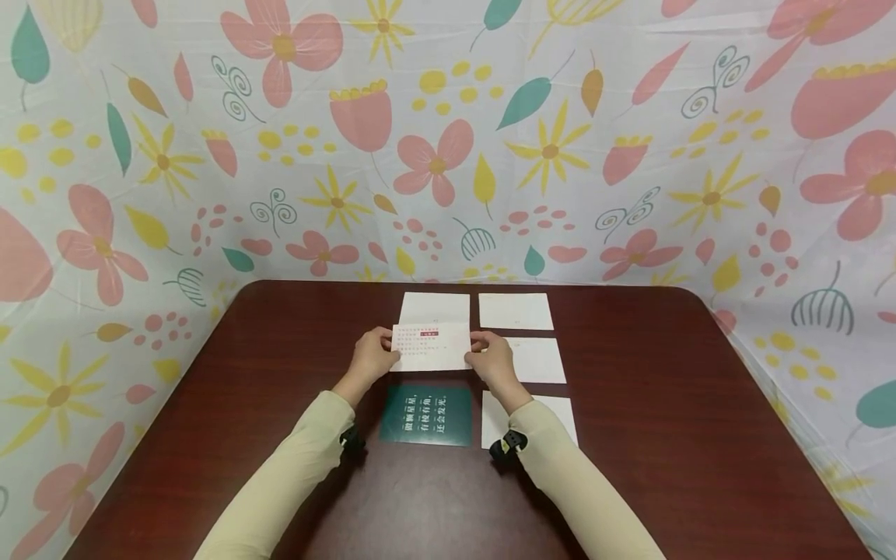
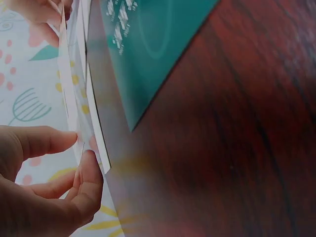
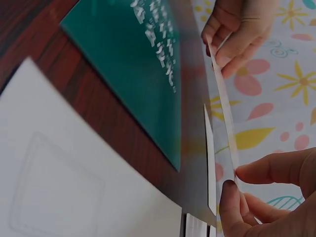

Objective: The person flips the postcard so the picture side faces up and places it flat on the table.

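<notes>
Between both hands, a white card (image 1: 441, 350) with red printed characters is raised above the table, its printed face toward the head camera. My left hand (image 1: 373, 355) pinches its left edge between thumb and fingers, as the left wrist view also shows. At the opposite edge, my right hand (image 1: 493, 360) pinches it the same way. Below the held card lies a teal card (image 1: 426, 416) with white characters. Behind it, a white card (image 1: 435, 306) is partly covered by the raised one.
On the right, white cards form a column: one at the back (image 1: 516, 311), a middle one (image 1: 537, 360), and a front one (image 1: 530, 416) partly under my right arm. All lie on a dark red-brown table (image 1: 651, 435). A flower-patterned cloth (image 1: 448, 194) hangs behind.
</notes>
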{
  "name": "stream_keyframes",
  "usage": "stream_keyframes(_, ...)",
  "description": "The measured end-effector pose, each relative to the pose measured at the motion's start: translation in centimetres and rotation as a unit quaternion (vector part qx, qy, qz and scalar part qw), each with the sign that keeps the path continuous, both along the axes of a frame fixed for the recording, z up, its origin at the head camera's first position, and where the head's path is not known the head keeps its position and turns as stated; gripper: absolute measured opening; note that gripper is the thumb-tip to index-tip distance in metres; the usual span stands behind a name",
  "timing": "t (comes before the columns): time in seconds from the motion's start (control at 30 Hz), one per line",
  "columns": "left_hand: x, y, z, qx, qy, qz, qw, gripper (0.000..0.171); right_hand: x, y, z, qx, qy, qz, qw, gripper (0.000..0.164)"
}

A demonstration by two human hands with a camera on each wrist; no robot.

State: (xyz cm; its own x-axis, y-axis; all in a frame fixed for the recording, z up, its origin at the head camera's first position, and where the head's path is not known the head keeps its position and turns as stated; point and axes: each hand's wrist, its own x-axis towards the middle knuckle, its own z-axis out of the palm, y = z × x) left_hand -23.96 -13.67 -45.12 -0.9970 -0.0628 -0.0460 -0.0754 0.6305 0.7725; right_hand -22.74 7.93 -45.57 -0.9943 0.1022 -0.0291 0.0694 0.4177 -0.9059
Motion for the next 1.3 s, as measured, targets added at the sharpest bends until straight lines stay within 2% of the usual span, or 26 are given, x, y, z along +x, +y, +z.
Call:
stream_keyframes(0.17, -0.3, -0.1, -0.5, -0.023, -0.013, -0.012, 0.9996, 0.043, -0.1, -0.1, -0.4, 0.055, 0.014, 0.010, 0.998, 0.040)
stream_keyframes(0.43, -0.6, -0.1, -1.0, -0.058, -0.008, -0.032, 0.9978, 0.044, -0.2, -0.7, -0.2, 0.127, 0.002, 0.035, 0.991, 0.043)
stream_keyframes(0.77, -0.9, 0.2, -1.1, -0.083, -0.030, -0.045, 0.9951, 0.047, -0.5, -1.1, -0.3, 0.170, -0.021, 0.046, 0.984, 0.049)
stream_keyframes(0.9, -1.1, 0.1, -1.3, -0.087, -0.026, -0.051, 0.9945, 0.045, -0.5, -1.2, -0.5, 0.187, -0.027, 0.048, 0.981, 0.049)
stream_keyframes(0.93, -1.1, 0.1, -1.5, -0.092, -0.010, -0.056, 0.9941, 0.044, -0.5, -1.2, -0.5, 0.191, -0.025, 0.050, 0.980, 0.049)
stream_keyframes(1.1, -1.2, 0.2, -1.5, -0.110, 0.002, -0.061, 0.9920, 0.039, -0.7, -1.4, -0.7, 0.200, -0.015, 0.058, 0.978, 0.047)
stream_keyframes(1.17, -1.2, 0.3, -1.3, -0.110, -0.012, -0.058, 0.9922, 0.038, -0.7, -1.5, -0.8, 0.202, -0.015, 0.062, 0.977, 0.046)
stream_keyframes(1.3, -1.1, 0.4, -1.3, -0.117, -0.015, -0.058, 0.9913, 0.033, -0.8, -1.6, -0.8, 0.202, -0.022, 0.065, 0.977, 0.045)
